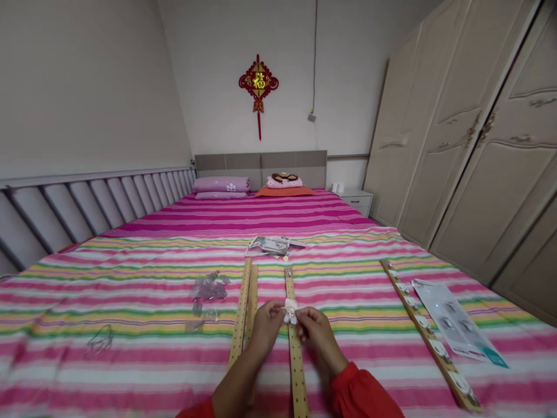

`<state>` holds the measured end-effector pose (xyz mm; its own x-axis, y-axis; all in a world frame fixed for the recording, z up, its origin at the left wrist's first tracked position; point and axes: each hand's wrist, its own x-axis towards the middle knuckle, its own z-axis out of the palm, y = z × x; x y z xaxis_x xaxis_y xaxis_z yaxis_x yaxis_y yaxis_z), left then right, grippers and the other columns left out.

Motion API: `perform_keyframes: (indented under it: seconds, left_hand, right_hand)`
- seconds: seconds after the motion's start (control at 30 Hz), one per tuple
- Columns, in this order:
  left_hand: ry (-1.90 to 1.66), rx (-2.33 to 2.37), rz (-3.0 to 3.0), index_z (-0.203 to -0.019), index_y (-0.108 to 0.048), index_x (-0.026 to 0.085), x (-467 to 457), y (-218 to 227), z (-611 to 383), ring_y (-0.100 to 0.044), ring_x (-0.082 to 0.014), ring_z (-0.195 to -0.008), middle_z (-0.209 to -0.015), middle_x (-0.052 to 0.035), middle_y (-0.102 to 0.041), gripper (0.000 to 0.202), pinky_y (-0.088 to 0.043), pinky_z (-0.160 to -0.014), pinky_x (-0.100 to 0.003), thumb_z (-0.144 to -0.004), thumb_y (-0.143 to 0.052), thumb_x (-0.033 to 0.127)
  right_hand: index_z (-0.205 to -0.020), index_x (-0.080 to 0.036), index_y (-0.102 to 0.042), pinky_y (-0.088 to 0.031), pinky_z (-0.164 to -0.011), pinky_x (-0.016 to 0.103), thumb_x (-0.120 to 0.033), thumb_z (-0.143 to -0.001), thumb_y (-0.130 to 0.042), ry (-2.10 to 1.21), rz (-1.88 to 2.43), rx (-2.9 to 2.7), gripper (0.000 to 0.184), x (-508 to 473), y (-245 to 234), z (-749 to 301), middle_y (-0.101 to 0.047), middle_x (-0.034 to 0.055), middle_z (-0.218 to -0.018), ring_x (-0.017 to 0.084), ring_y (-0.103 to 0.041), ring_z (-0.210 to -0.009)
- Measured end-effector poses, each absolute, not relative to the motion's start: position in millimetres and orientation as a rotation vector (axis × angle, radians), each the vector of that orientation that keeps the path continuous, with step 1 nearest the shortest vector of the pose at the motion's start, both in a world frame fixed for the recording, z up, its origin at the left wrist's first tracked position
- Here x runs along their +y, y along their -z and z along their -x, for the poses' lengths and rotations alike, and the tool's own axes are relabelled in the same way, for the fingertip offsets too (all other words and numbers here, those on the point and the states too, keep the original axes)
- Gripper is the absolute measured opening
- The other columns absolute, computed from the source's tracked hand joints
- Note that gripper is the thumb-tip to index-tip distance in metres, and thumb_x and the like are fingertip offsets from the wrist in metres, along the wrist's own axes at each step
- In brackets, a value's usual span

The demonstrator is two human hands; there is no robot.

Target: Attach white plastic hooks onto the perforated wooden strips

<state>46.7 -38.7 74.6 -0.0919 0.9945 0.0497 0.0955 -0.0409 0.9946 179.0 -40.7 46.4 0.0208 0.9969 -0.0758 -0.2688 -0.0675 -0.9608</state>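
My left hand (pixel 270 316) and my right hand (pixel 311 319) pinch a small white piece (pixel 290 310) from its two sides. It has a rounded middle and looks like a stick-on hook, but it is too small to tell for certain. Both sets of fingers are closed on it, above a narrow wooden strip (pixel 297 366) with rows of holes. Whether the piece touches the strip I cannot tell. Two more perforated strips (pixel 241 313) lie side by side under my left forearm. To the right, another wooden strip (pixel 429 334) carries several white fittings in a row.
A clear blister pack (pixel 456 325) lies beside the right strip. Crumpled clear wrappers (pixel 211 290) and a thin tangled loop (pixel 101 339) are at left. Past the strips lies a pile of packaging (pixel 272 245) on the striped bedsheet (pixel 348 273). Wardrobes (pixel 470 145) stand at right.
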Motion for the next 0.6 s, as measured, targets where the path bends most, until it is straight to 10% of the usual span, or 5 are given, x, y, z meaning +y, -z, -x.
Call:
perform_keyframes:
  seconds: [0.6]
  left_hand:
    - [-1.133, 1.567, -1.175, -0.053, -0.050, 0.018, 65, -40, -65, -0.055, -0.0136, -0.055, -0.050, 0.0027, -0.054, 0.011, -0.041, -0.055, -0.023, -0.057, -0.060, 0.017]
  right_hand:
    - [-0.048, -0.020, -0.048, -0.033, -0.031, 0.018, -0.025, -0.057, -0.064, -1.306, 1.185, -0.897, 0.019, 57, -28, -183, -0.051, -0.0047, -0.032, 0.008, -0.044, -0.029]
